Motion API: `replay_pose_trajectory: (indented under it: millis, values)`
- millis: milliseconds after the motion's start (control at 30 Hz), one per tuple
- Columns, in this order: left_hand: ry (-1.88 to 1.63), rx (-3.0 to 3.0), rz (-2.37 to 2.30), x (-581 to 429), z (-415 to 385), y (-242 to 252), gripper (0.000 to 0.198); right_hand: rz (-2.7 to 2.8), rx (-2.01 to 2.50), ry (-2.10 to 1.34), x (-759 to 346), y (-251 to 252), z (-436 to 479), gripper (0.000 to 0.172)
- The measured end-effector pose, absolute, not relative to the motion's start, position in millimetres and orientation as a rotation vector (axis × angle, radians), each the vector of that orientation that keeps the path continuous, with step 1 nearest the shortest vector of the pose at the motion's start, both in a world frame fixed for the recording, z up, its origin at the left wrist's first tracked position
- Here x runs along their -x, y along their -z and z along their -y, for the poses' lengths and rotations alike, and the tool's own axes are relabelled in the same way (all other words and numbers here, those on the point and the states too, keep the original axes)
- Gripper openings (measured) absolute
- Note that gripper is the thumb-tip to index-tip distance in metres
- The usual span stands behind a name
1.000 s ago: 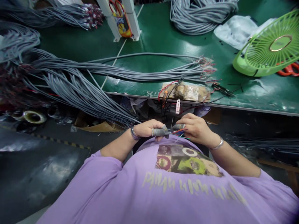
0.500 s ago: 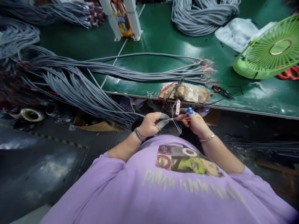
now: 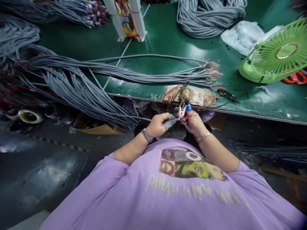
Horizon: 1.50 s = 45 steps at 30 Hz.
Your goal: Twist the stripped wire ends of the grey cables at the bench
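My left hand is closed on the end of a grey cable, pinching it between fingers that wear grey finger cots. My right hand is closed on the cable's thin coloured wires, which fan out red and blue; one fingertip has a blue cot. Both hands meet just below the green table's front edge, close to a small white clip hanging from the taped fixture with red and black leads.
Thick bundles of grey cables spill over the table's left side, another bundle lies across the middle, and a coil sits at the back. A green fan, red scissors, plastic bag are right. A tape roll lies at lower left.
Both hands rose from my chest toward the table edge with the cable end, reaching the hanging white clip. The right hand turned so its blue-tipped finger points up.
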<state>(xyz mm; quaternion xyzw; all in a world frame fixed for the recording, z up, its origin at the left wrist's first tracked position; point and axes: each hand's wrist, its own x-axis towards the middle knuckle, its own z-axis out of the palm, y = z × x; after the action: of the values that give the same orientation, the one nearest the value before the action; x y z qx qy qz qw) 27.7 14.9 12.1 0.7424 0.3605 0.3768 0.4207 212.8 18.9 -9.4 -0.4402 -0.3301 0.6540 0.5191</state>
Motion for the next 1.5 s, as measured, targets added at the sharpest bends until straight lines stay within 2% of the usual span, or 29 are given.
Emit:
replay_pose_trajectory:
  millis: [167,467,667,933,1100,1267,1500]
  values:
    - [-0.915,-1.851,-0.891,-31,-18,-8,0.035,0.604,0.959,-1.774,-208,2,-26,0.063]
    - [-0.824,-1.932,-0.914,-32,-19,2,0.026,0.439,0.900,-1.778,-207,4,-27,0.052]
    - [-0.799,-1.935,-0.911,-34,-19,1,0.025,0.382,0.858,-1.815,-206,8,-25,0.051]
    - [-0.743,-1.846,-0.739,-17,-8,-12,0.034,0.390,0.826,-1.906,-212,20,-14,0.059]
    - [-0.706,-1.864,-0.654,-3,9,-13,0.031,0.347,0.899,-1.930,-219,26,-9,0.057]
    - [-0.845,-1.927,-0.665,6,25,-13,0.021,0.442,0.896,-1.937,-221,25,-9,0.057]
    - [-1.070,-1.945,-0.833,-9,21,-10,0.018,0.624,0.931,-1.837,-217,7,-18,0.059]
